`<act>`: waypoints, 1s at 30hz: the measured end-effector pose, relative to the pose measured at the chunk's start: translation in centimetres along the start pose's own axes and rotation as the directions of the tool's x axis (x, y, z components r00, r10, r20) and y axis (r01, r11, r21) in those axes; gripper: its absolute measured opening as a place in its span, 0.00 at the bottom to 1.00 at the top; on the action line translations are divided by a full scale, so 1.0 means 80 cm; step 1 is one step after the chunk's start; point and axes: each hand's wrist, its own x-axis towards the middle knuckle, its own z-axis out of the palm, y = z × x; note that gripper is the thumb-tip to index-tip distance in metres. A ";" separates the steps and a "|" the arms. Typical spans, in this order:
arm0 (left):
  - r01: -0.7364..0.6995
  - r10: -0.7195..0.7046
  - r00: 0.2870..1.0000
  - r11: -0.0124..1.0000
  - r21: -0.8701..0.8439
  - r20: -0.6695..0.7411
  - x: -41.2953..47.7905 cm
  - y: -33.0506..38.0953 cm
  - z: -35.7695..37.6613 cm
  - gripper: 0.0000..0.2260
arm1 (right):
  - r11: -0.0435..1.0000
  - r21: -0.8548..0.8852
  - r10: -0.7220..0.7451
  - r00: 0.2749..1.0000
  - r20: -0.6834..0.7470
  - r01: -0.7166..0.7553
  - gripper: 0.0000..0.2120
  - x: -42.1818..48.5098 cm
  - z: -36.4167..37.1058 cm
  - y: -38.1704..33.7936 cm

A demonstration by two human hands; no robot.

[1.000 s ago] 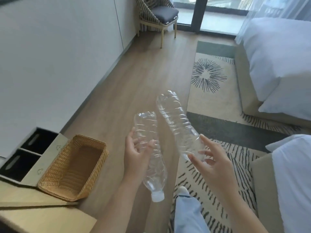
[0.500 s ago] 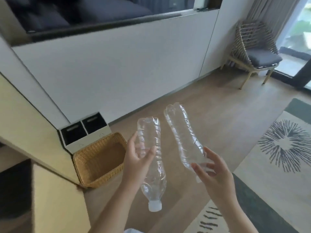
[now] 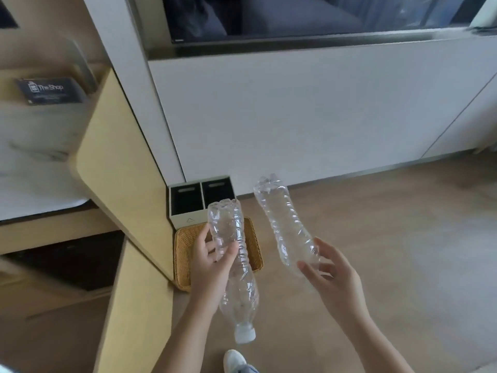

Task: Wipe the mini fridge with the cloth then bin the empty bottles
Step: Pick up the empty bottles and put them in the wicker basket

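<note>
My left hand (image 3: 209,267) grips an empty clear plastic bottle (image 3: 236,275) around its middle, white cap pointing down toward me. My right hand (image 3: 333,275) holds a second empty clear bottle (image 3: 285,224) by its neck end, base pointing up and away. Both bottles hang above the floor. The left bottle overlaps a woven wicker basket (image 3: 183,254) on the floor. Behind the basket stands a white bin (image 3: 188,220) with two black compartments. No cloth or mini fridge shows plainly.
A tan wooden cabinet panel (image 3: 118,168) juts out at the left, with a marble counter and a dark "The Shop" card (image 3: 51,90) above. A white wall panel runs along the back. Wooden floor spreads to the right. My shoe (image 3: 234,359) shows at the bottom.
The view has swung left, away from the rug and chair toward the cabinet. The basket and bin now sit directly behind the left bottle. Both hands keep their bottles.
</note>
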 end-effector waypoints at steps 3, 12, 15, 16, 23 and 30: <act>0.008 -0.009 0.999 1.000 -0.014 -0.041 0.049 0.003 -0.009 0.29 | 1.000 -0.004 -0.011 0.999 0.049 0.011 0.23 0.050 0.030 -0.018; 0.068 -0.066 0.992 0.997 0.020 -0.107 0.136 -0.007 -0.016 0.30 | 1.000 -0.024 0.016 0.988 0.152 -0.013 0.24 0.143 0.091 -0.012; 0.094 -0.088 0.989 0.995 0.044 -0.122 0.160 -0.014 -0.009 0.31 | 0.998 -0.041 0.048 0.981 0.189 -0.041 0.24 0.176 0.104 0.003; 0.105 -0.097 0.987 0.993 0.053 -0.130 0.170 -0.016 -0.006 0.31 | 0.998 -0.049 0.060 0.978 0.200 -0.051 0.24 0.190 0.109 0.008; 0.188 -0.166 0.957 0.979 0.074 -0.238 0.256 -0.017 0.029 0.27 | 0.993 -0.087 0.108 0.936 0.336 -0.084 0.24 0.310 0.150 0.037; 0.242 -0.196 0.921 0.965 0.100 -0.338 0.362 -0.051 0.074 0.29 | 0.982 -0.173 0.154 0.867 0.473 -0.080 0.24 0.430 0.200 0.090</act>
